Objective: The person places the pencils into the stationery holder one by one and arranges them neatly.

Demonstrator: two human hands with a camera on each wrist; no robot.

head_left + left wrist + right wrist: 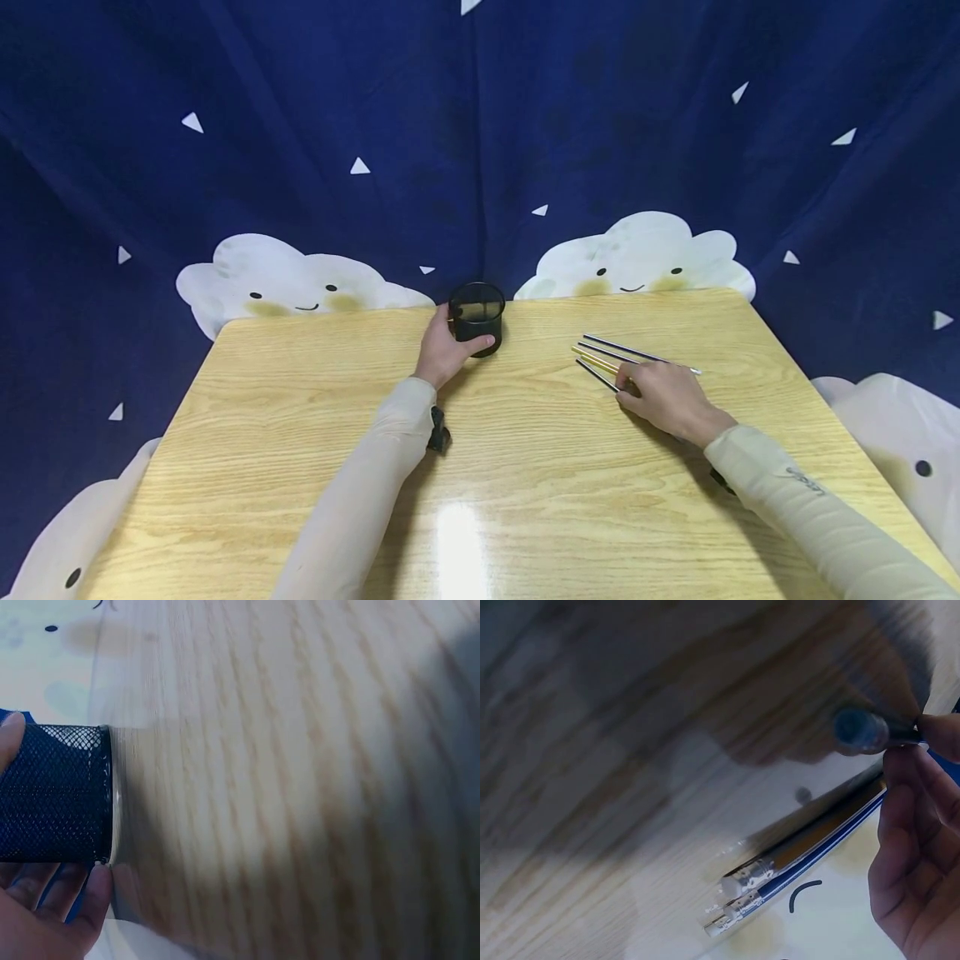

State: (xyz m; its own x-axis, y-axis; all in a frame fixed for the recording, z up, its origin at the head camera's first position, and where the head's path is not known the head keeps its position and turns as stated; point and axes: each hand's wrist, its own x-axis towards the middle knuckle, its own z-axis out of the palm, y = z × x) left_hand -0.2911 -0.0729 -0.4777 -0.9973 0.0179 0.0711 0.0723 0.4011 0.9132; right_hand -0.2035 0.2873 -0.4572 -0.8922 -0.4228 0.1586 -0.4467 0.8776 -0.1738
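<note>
1 pencil (pixel 877 732) in right grip (pixel 666 395)

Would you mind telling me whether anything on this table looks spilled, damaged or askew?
Nothing stands out: the mesh cup is upright in the left hand, and the pencils show no visible breaks; the right hand pinches one.

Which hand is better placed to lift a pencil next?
Probably the right hand: it pinches one pencil, with other pencils lying nearby, while the left hand, farther off, grips the black mesh cup.
</note>
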